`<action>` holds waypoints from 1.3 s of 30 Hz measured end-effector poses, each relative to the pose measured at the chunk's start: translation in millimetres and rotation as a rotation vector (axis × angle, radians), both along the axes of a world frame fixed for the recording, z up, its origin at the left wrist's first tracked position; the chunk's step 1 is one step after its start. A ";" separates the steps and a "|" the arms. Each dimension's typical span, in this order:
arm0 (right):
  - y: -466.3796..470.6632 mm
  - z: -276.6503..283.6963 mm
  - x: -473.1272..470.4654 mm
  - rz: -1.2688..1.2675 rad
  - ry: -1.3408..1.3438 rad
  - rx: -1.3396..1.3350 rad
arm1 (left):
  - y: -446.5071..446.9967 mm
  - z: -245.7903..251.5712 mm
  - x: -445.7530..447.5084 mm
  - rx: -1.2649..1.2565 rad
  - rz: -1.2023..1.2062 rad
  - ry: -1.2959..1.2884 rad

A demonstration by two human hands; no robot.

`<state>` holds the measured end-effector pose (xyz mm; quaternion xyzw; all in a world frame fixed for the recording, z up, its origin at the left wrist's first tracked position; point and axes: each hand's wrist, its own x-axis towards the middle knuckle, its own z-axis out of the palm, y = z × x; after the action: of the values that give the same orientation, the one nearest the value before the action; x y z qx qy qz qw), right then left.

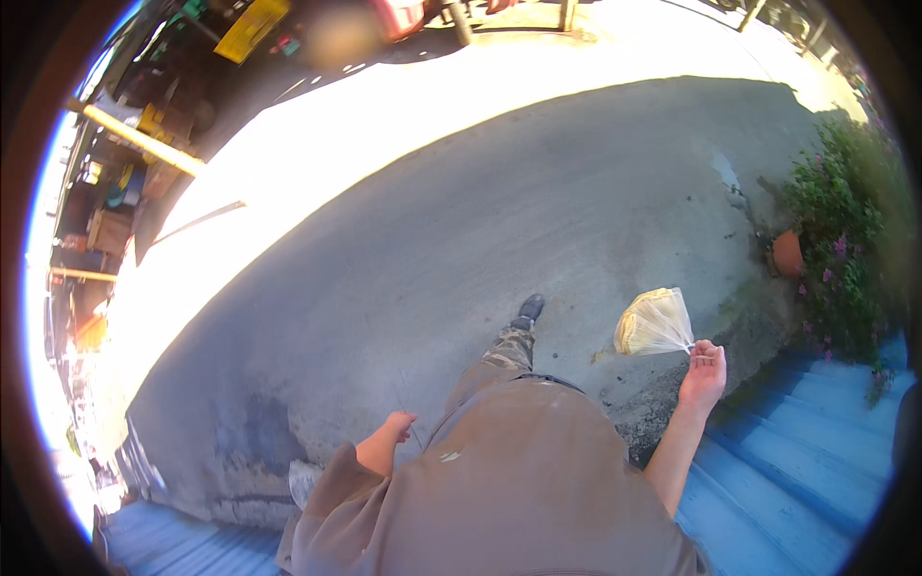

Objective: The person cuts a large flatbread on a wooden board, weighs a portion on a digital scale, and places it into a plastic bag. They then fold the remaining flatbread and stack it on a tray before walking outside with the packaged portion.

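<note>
My right hand [704, 381] grips the gathered neck of a clear plastic bag [654, 322], held out to the right of my body. Inside the bag are thin, pale yellow flat things that look like a stack of tortillas. On the other side, my left hand [397, 426] hangs low beside my hip with its fingers curled. A faint thin line runs past those fingers, and whether they hold it is unclear. One dark shoe [532, 307] is visible on the concrete ground [403, 266] below a camouflage trouser leg [511, 351].
A flowering bush [835, 201] and a terracotta pot [787, 253] stand at the right. Blue boards or a blue wall [792, 446] run close behind on that side. Across the sunlit strip are a yellow pole [144, 140], a red vehicle [400, 18] and shaded clutter.
</note>
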<state>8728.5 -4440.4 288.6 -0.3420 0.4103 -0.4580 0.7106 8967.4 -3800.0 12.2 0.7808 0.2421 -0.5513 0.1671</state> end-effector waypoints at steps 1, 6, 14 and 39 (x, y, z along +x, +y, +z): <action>-24.2 7.8 9.0 -0.044 0.001 -0.017 | -41.4 10.7 47.2 0.033 -0.044 -0.008; -143.1 39.0 53.7 -0.153 0.058 -0.187 | -304.4 33.6 245.2 -0.038 -0.280 -0.184; -333.7 -5.7 94.9 -0.386 0.118 -0.095 | -828.5 101.0 411.7 -0.748 -0.344 -0.319; -1164.2 32.0 364.4 -0.655 0.094 -0.086 | -1562.4 41.3 697.7 -0.388 -0.385 -0.234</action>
<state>9092.9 -5604.7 320.6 -0.2422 0.5110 -0.6627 0.4910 9665.1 -5362.4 53.5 0.8240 -0.0411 -0.5152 0.2323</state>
